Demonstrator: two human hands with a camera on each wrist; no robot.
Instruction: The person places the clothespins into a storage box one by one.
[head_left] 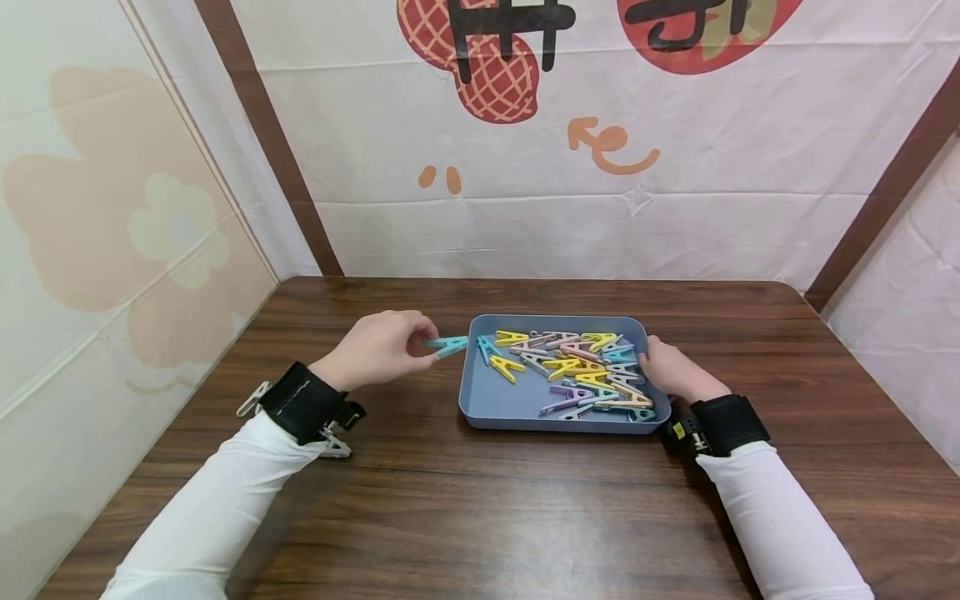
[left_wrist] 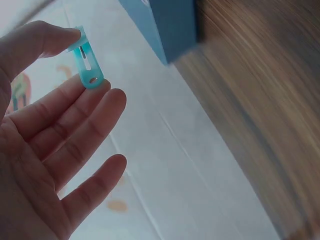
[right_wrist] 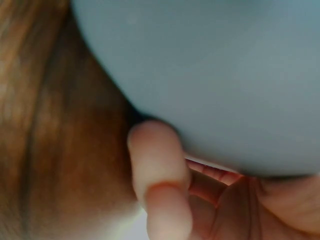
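My left hand pinches a turquoise clothespin just outside the left rim of a blue-grey tray. In the left wrist view the clothespin sits between the thumb and fingertips, and the other fingers are spread. My right hand grips the tray's right side, with the thumb at the rim. Up close in the right wrist view, fingers lie against the tray's outer wall. Inside the tray, yellow, pink, purple, grey and turquoise clothespins lie jumbled, mostly to the right.
The tray is on a dark wood-grain table. Behind the table hangs a white printed sheet, and another sheet with a flower print borders the left side. Black straps with small devices are on both wrists.
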